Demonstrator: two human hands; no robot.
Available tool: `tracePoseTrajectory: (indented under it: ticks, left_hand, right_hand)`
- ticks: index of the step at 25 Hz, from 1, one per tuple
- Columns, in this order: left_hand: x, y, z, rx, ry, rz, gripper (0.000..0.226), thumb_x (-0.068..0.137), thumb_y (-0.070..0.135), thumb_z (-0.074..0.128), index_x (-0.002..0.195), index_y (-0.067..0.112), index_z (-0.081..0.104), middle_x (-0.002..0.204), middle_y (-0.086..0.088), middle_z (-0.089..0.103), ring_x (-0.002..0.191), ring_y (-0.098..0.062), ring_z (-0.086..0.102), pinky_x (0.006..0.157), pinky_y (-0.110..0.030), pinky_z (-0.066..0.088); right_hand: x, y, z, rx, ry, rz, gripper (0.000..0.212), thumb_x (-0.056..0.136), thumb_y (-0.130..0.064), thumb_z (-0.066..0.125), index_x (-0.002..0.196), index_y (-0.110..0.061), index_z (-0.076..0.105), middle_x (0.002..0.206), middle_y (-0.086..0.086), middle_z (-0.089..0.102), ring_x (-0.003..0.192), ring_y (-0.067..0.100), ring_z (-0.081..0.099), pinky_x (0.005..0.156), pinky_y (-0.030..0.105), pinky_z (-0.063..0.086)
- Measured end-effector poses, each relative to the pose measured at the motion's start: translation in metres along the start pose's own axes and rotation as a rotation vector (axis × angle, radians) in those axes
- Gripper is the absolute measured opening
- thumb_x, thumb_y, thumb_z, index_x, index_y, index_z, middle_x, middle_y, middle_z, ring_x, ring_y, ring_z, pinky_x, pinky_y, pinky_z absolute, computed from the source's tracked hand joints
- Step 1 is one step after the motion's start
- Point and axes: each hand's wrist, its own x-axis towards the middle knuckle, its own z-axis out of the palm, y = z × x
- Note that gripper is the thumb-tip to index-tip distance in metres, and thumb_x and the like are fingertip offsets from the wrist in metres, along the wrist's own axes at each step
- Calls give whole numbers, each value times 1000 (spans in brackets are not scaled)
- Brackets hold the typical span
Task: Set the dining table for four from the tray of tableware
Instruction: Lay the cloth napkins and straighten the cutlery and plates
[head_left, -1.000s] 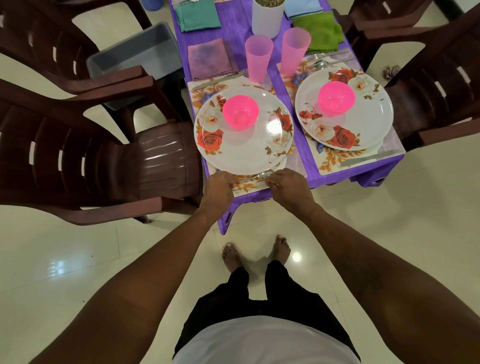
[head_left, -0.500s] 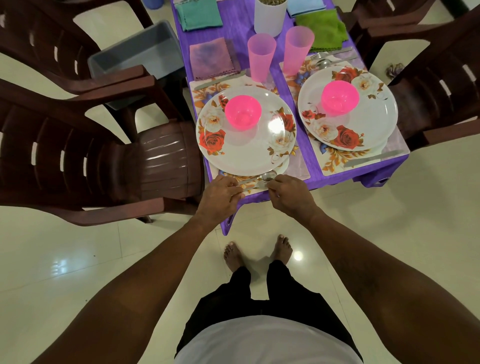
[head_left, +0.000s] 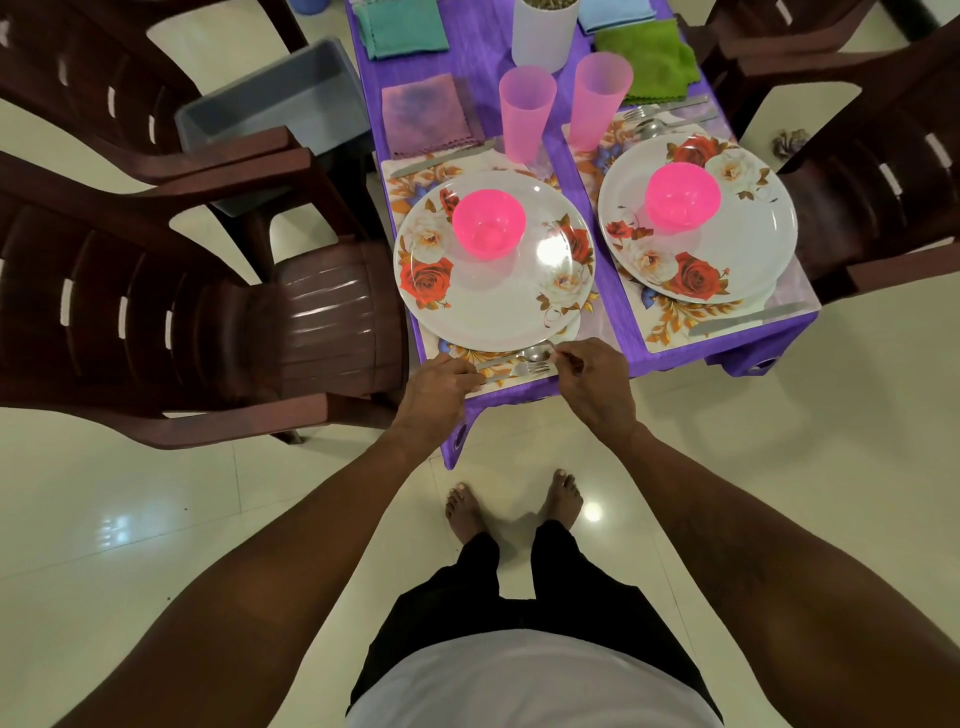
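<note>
Now | left hand (head_left: 440, 385) apparently pinching fork (head_left: 531, 370) handle | right hand (head_left: 593, 385) pinching spoon (head_left: 535, 354)

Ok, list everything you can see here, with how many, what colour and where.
table: 1, purple, centre top
placemats: 2, floral, under the plates
plates: 2, white with roses, table's near end
bowls: 2, pink, one on each plate
tumblers: 2, pink, behind the plates
knives: 2, silver, one per placemat
forks: 2, silver, near edge and beyond right plate
spoons: 2, silver, beside each fork
napkins: 4, teal, purple, green, blue, far part
cup: 1, white, far centre
tub: 1, grey, left of table
chairs: 4, brown, two each side
left hand: grips near fork's handle
right hand: pinches near spoon
</note>
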Motion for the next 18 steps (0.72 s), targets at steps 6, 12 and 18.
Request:
tracePoseTrajectory:
  ticks: [6, 12, 18]
  left_hand:
    - [-2, 3, 1, -285, 318, -289, 20, 94, 17, 75, 112, 8, 78, 105, -7, 78, 95, -18, 71, 82, -27, 58]
    - [36, -6, -34, -496, 455, -812, 21, 96, 26, 71, 100, 6, 77, 89, -2, 77, 79, -18, 72, 72, -22, 52]
    - [52, -30, -36, -559, 424, -867, 23, 88, 21, 80, 103, 3, 80, 98, -13, 79, 88, -25, 76, 87, -40, 61]
  right_hand:
    - [27, -29, -8, 244, 157, 311, 28, 99, -33, 65, 116, -12, 74, 96, -3, 76, 80, 2, 64, 66, 8, 46]
    - [43, -27, -8, 258, 122, 512, 34, 91, -24, 75, 122, -11, 69, 112, 3, 74, 100, 15, 67, 60, 1, 32]
    - [54, -27, -4, 306, 152, 568, 35, 84, -24, 84, 114, -12, 71, 104, 0, 74, 89, 11, 65, 85, 28, 57]
